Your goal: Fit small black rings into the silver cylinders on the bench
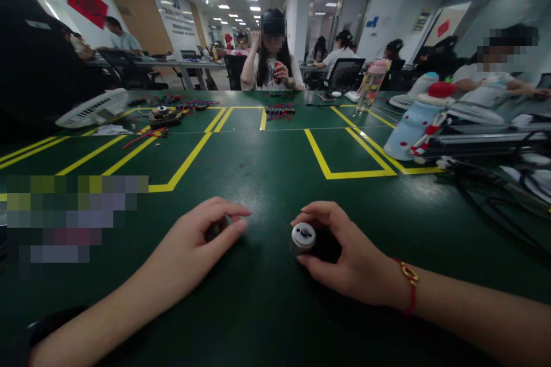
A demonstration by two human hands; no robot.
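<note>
A small cylindrical motor [303,236] stands upright on the green tabletop, its silver end with a short central shaft facing up. My right hand [340,249] curves around it from the right, fingertips on its far side and thumb at its near side. To the left, my left hand [215,229] rests on the table, apart from the motor. Its fingers are loosely bent, with the thumb tip close below the index finger. Nothing shows in that hand, though its palm is hidden. A red cord bracelet [411,284] circles my right wrist.
Yellow tape lines [361,174] mark the green table [258,178]. Bundles of coloured wires [279,111] lie toward the far edge. A blue bottle [402,129], metal rails [486,140] and black cables [482,195] stand or lie at right. Across the table sits another person [273,63].
</note>
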